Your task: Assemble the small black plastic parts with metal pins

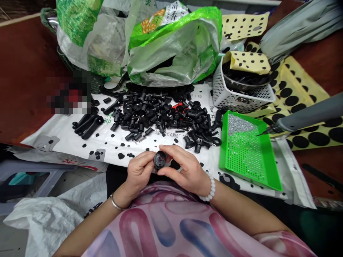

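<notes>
Close to my body, at the near edge of the white sheet [144, 150], my two hands meet around a round black plastic part [160, 160] with a small reddish spot on its face. My left hand [139, 169] pinches it from the left between thumb and fingers. From the right, the thumb and fingers of my right hand [184, 167] close on its other side. Just beyond lies a heap of black plastic parts [158, 110], many of them short tubes, some with metal pieces. To its left rest several black handle-like pieces [89, 125].
At right is a green tray [223, 150] of small silvery pieces, with a grey electric screwdriver [302, 117] above it. Behind stands a white basket [230, 94] of black parts, beside yellow sheets of black dots [308, 139]. Green-and-clear plastic bags [174, 53] fill the back.
</notes>
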### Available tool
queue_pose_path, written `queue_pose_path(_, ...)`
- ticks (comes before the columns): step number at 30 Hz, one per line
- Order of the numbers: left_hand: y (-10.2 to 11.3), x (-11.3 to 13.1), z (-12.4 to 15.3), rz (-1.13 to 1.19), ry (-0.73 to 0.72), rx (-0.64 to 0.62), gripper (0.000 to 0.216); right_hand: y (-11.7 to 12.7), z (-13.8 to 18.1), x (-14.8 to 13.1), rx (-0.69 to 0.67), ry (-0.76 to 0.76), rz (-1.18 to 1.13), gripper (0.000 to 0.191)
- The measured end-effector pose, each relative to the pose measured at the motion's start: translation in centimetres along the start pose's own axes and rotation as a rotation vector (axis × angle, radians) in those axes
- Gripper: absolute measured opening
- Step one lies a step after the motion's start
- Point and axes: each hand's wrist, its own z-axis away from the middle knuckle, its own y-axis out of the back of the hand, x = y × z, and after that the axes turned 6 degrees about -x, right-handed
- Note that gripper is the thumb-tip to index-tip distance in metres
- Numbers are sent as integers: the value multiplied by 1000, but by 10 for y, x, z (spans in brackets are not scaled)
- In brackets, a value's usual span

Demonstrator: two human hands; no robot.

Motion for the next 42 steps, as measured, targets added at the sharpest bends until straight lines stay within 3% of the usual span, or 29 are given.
queue_pose_path(4, -1, 0, 2, 1, 10, 25, 17, 0, -1, 0, -22, -15, -17, 18)
queue_pose_path(7, -3, -1, 4, -16, 20, 28, 18, -7, -1, -1, 2, 2, 35, 14)
queue_pose_path(17, -2, -4, 8, -13, 43, 94, 20, -21, -1, -1, 50, 14, 40, 21)
queue_pose_path(23, 0, -3, 7, -55, -27, 49, 20, -11, 1, -2, -32, 60, 46, 51)
queue_pose_path(29, -2, -6, 8, -160, -144, 58, 25, -7, 0, 1, -109, 109, 168, 38)
queue_pose_path(36, -2, -8, 10, -168, -169, 86, 30, -16, 5, 8, -57, 165, 217, 39)
queue_pose_path(42, -3, -7, 7, -132, -191, 42, 29, -7, 5, 6, -43, 153, 137, 39)
